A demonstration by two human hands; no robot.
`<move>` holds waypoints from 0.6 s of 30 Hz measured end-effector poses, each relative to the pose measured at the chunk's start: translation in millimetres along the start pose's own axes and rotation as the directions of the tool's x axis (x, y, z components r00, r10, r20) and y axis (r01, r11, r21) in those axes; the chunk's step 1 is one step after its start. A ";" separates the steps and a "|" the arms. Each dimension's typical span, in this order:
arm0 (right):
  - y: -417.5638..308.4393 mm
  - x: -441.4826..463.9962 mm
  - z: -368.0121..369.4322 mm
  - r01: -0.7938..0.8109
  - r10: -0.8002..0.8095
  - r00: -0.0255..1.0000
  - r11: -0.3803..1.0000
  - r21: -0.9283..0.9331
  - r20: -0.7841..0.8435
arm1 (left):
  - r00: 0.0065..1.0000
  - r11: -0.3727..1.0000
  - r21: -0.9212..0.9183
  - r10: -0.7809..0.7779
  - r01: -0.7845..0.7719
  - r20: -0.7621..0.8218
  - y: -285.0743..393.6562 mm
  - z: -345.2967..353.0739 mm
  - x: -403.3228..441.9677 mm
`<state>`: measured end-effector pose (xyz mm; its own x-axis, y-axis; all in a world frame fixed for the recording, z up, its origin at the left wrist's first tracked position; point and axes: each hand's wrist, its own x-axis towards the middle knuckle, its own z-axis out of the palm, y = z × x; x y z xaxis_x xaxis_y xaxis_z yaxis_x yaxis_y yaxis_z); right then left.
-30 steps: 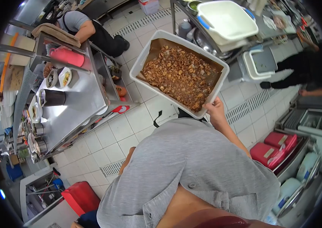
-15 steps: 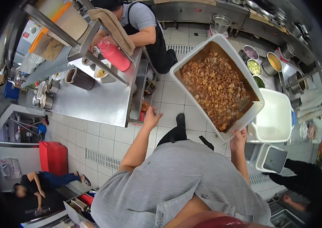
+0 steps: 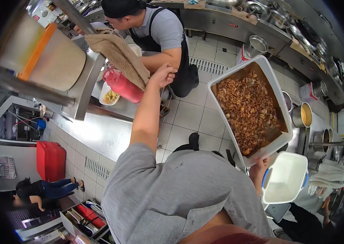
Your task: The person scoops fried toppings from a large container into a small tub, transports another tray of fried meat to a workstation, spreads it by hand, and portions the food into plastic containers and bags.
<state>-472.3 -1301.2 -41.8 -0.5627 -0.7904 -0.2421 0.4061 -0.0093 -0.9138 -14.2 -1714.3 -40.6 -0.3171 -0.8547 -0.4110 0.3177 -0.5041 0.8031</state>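
Note:
My right hand grips the near corner of a large white plastic tub. The tub tilts in mid-air and holds a heap of brown crispy flakes, perhaps fried shallots, with a brown lining along its walls. My left hand is stretched forward, its fingers curled closed with nothing visible in them. It is beside a co-worker's forearm and a brown towel; whether it touches the arm I cannot tell. A pink squeeze bottle stands left of my forearm.
On the left are a steel counter, a shelf with a big orange-rimmed container and a food tray. A white basin and a yellow-filled pot are at right. The co-worker stands ahead; another person is at lower left.
My left hand has risen forward from below the counter edge to the co-worker's arm, and its fingers have curled. The view has shifted, and the tub sits farther right, still in my right hand.

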 end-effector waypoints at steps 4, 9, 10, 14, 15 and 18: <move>-11.7 20.5 28.4 -0.062 0.062 0.998 0.997 -0.041 0.014 | 0.989 0.958 -0.247 -0.141 0.149 0.050 -5.2 -30.4 40.1; -21.8 56.7 73.9 -0.128 0.128 0.991 0.992 0.015 0.032 | 0.993 0.978 -0.173 -0.119 0.115 -0.015 -20.5 -13.9 34.8; -25.1 66.3 82.2 -0.143 0.141 0.987 0.990 0.021 0.080 | 0.987 0.984 -0.097 -0.155 0.150 -0.038 -34.8 -11.7 27.6; -15.3 120.7 89.3 -0.161 0.157 0.975 0.987 0.014 0.155 | 0.945 0.903 0.292 -0.271 0.315 -0.182 -121.4 -0.3 -24.9; -17.1 131.5 97.2 -0.157 0.151 0.973 0.987 0.023 0.174 | 0.904 0.806 0.415 -0.341 0.421 -0.257 -156.0 -14.8 -30.8; -20.2 156.1 105.4 -0.207 0.194 0.958 0.978 0.039 0.213 | 0.878 0.480 0.739 -0.185 0.473 -0.442 -255.6 -53.0 -77.3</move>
<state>-492.4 -1489.0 -26.8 -0.3065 -0.8892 -0.3398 0.5419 0.1305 -0.8303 -23.5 -1526.0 -237.0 0.0578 -0.7119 -0.6999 -0.6576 -0.5546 0.5099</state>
